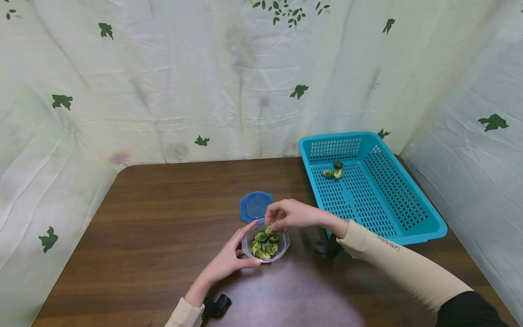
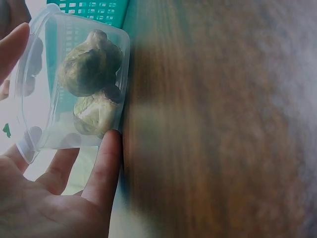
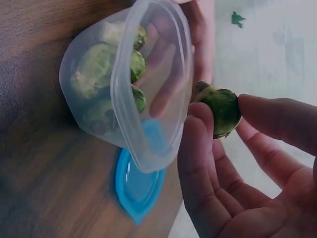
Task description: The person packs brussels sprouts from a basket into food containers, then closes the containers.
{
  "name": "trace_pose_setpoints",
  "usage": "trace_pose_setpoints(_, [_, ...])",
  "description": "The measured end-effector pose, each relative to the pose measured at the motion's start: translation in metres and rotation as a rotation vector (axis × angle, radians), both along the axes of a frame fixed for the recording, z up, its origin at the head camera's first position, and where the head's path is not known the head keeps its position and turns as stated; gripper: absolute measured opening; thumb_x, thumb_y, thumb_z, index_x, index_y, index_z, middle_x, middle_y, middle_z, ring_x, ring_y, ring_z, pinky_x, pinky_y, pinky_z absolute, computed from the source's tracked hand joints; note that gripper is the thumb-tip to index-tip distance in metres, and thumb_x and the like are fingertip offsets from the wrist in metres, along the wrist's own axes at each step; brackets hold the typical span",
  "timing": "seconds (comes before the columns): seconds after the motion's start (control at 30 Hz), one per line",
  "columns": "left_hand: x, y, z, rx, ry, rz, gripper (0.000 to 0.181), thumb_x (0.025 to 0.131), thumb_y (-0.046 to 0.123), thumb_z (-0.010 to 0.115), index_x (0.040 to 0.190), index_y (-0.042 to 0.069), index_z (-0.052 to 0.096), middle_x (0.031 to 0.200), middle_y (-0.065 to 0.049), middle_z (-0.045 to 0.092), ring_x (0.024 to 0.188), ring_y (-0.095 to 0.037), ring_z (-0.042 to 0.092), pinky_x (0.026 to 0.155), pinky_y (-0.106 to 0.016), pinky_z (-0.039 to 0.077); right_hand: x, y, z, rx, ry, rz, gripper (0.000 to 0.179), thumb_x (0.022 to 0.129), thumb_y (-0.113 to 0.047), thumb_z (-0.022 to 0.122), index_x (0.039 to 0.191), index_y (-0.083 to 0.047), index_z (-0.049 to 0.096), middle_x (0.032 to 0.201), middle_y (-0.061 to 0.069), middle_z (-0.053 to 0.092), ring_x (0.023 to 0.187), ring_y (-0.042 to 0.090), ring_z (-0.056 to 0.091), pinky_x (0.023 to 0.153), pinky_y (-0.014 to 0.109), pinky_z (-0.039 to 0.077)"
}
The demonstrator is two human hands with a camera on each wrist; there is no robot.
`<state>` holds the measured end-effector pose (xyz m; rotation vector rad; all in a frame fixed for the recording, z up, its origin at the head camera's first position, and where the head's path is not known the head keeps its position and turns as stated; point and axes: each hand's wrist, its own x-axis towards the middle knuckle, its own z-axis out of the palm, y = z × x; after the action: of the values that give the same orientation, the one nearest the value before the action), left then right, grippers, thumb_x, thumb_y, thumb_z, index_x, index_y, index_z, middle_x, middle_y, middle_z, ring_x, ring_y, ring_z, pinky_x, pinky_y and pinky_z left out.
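A clear plastic container stands on the table with several Brussels sprouts inside. My left hand holds it from the left, thumb at the near rim and fingers spread along the far side. In the left wrist view, fingertips touch the container's wall. Over the container's open top, my right hand pinches a single green sprout between thumb and fingertips. Just behind the container lies its blue lid.
At the back right sits a large turquoise plastic basket with slotted walls, three Brussels sprouts in its far left part. A patterned curtain closes off the back and sides of the brown wooden table.
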<state>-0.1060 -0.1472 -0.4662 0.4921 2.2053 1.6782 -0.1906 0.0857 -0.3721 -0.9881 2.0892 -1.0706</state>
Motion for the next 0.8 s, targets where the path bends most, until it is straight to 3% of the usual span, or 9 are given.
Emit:
trace_pose_setpoints(0.47, [0.001, 0.0, -0.001, -0.009, 0.006, 0.005, 0.087, 0.081, 0.021, 0.078, 0.15, 0.033, 0.027, 0.155, -0.008, 0.018, 0.135, -0.033, 0.027, 0.098, -0.053, 0.038, 0.005, -0.017, -0.01, 0.143, 0.117, 0.036, 0.013, 0.086, 0.003, 0.061, 0.096, -0.003, 0.067, 0.088, 0.004, 0.065, 0.064, 0.014, 0.061, 0.058, 0.023, 0.05])
trace_pose_setpoints(0.8, [-0.001, -0.001, -0.004, 0.0, -0.008, -0.004, 0.086, 0.082, 0.02, 0.077, 0.15, 0.035, 0.027, 0.155, -0.006, 0.017, 0.136, -0.031, 0.026, 0.099, -0.052, 0.037, 0.0, -0.013, -0.006, 0.102, 0.087, -0.009, 0.016, 0.087, 0.005, 0.056, 0.099, 0.0, 0.066, 0.093, 0.012, 0.065, 0.067, 0.019, 0.064, 0.06, 0.027, 0.052])
